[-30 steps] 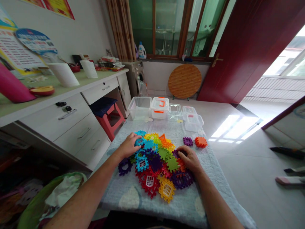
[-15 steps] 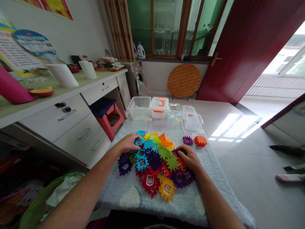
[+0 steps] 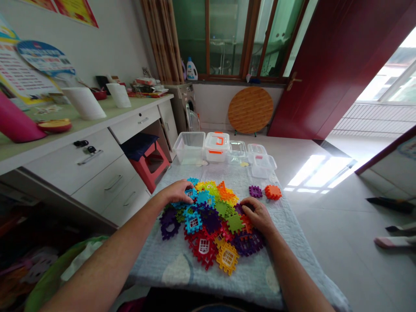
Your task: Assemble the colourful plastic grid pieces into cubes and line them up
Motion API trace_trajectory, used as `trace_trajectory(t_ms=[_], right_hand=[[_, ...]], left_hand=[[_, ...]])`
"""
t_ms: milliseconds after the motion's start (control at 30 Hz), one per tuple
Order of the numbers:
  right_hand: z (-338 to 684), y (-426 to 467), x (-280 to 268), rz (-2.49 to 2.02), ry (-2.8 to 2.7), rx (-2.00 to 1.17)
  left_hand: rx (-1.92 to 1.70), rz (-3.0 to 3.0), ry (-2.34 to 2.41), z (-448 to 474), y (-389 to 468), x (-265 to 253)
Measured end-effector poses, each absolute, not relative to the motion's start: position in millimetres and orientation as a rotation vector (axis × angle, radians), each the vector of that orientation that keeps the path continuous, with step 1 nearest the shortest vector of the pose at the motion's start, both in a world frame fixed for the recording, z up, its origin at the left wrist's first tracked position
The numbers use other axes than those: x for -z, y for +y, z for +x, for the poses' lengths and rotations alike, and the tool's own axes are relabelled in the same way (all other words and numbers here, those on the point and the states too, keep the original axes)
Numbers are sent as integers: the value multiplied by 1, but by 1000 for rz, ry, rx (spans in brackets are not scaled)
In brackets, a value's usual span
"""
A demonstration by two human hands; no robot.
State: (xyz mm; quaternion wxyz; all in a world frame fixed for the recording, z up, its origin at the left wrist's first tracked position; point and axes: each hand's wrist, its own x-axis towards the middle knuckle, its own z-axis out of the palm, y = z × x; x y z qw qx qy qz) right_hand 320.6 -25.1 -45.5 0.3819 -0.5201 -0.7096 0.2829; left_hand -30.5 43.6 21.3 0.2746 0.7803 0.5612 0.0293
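Note:
A heap of interlocking plastic tiles with toothed edges spreads over the cloth-covered table. My left hand (image 3: 178, 192) is at the heap's left side, its thumb and fingers closed around a blue window tile (image 3: 190, 193). At the right side, my right hand (image 3: 259, 214) pinches the edge of a dark purple tile (image 3: 238, 209), which its fingers partly hide. Between the hands lie a green tile (image 3: 235, 222) and a blue tile (image 3: 202, 197). Nearest me are a red window tile (image 3: 208, 259) and a yellow window tile (image 3: 228, 257).
A purple tile (image 3: 255, 191) and an orange tile stack (image 3: 273, 192) lie apart at the right. Along the far edge stand a clear open bin (image 3: 190, 149), an orange-latched box (image 3: 217, 146) and smaller clear containers (image 3: 264, 167). A red stool (image 3: 152, 162) stands left of the table (image 3: 182, 277).
My left hand has shifted slightly to the right over the blue tiles. My right hand stays at the purple tile, and the heap looks the same.

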Motion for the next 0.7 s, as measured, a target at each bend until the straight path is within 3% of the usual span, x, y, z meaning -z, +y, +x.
trace_trajectory(t_ms=[700], right_hand=[[321, -25, 46, -1328, -1822, -719]], left_hand=[[-103, 2213, 1557, -24, 38, -21]])
